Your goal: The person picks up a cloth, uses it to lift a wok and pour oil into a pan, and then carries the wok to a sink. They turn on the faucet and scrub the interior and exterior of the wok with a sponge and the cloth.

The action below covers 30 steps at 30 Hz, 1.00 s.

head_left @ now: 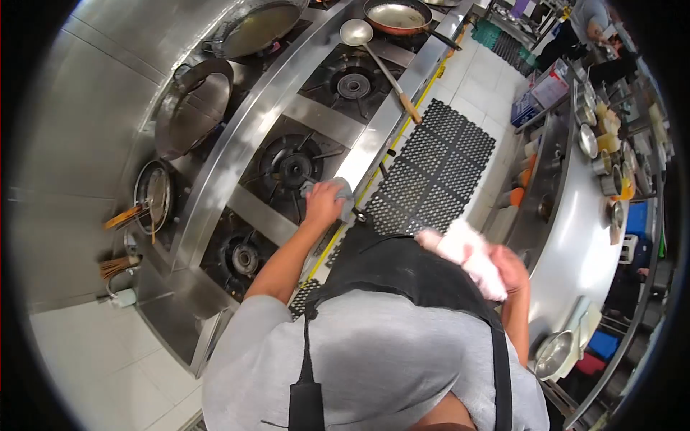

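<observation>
My left hand (323, 203) is closed over a grey cloth (344, 189), pressed to the steel front edge of the stove (250, 210). Just beyond it sits a black burner (295, 166). On my right side, a white-pink cloth (463, 248) hangs in front of my apron, with my right hand (509, 269) closed on its end. That cloth is somewhat blurred. A ladle (381, 65) with a wooden handle lies across the far burner, its handle end reaching past the stove's edge.
Woks (192, 108) and a frying pan (395, 16) stand on the stove. A black rubber mat (442, 165) covers the floor. To the right runs a steel counter (586, 237) with bowls and containers. Another person (593, 25) stands far off at the upper right.
</observation>
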### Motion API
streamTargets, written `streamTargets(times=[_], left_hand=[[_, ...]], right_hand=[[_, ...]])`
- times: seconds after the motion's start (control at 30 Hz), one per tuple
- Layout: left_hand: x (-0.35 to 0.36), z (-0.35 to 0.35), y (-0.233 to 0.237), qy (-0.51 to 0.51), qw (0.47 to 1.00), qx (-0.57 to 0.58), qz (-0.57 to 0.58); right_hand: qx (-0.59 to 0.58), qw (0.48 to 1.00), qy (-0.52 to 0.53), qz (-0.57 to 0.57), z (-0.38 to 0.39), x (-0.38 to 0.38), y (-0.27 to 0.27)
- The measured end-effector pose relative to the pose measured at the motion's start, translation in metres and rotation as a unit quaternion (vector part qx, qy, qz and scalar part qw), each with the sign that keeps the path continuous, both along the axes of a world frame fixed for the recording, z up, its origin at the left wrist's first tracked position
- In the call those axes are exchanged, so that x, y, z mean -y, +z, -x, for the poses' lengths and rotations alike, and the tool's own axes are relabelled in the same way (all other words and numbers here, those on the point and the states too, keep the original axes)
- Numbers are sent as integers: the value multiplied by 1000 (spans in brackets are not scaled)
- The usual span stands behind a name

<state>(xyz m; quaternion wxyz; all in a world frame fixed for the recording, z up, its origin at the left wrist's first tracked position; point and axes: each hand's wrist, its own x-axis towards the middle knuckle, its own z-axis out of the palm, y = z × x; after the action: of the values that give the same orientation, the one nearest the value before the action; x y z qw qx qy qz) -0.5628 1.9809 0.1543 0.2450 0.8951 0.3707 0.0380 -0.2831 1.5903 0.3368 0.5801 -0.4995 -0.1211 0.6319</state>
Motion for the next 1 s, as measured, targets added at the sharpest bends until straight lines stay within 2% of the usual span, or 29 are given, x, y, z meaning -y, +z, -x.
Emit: streamTargets(times=[0.03,0.1,0.17,0.27,0.3,0.33,0.4,0.47,0.5,0.57,0.6,0.7,0.8,0.87,0.9,0.97,1.0], left_hand=[[-5,2,-7,14,998,63,-17],[-26,7,-22,62,981,153,106],[-33,15,5,132,946,207,210],[-58,28,15,204,827,347,394],[-62,28,48,211,787,388,431],[-68,32,69,197,760,426,450],[-74,40,122,152,705,520,457],[-67,45,170,130,611,624,470],[-66,38,179,99,546,669,495],[-61,23,185,111,484,669,554],[-56,11,186,115,449,664,587],[-38,-33,175,122,444,633,622],[-32,-69,165,113,429,603,663],[-27,-93,170,110,408,581,695],[-26,-104,172,84,407,560,717],[-28,-124,178,29,401,517,756],[-25,-138,185,45,419,504,754]], right_hand=[[40,999,-2,12,10,-28,4],[90,994,10,59,23,-76,10],[108,985,37,126,27,-105,10],[211,955,94,184,25,-165,29],[227,957,121,133,14,-171,12],[300,944,121,66,5,-174,-5],[244,964,51,94,7,-191,-1],[288,952,75,69,-3,-206,-6],[257,962,53,80,-25,-203,-32],[244,967,32,61,-51,-197,-26],[241,970,6,34,-63,-188,-18],[341,932,-97,73,-127,-116,-16],[431,860,-207,181,-179,-17,1],[513,786,-257,228,-194,66,2],[518,761,-277,274,-195,110,-3],[424,783,-313,331,-166,147,14],[390,777,-256,423,-181,228,-48]])
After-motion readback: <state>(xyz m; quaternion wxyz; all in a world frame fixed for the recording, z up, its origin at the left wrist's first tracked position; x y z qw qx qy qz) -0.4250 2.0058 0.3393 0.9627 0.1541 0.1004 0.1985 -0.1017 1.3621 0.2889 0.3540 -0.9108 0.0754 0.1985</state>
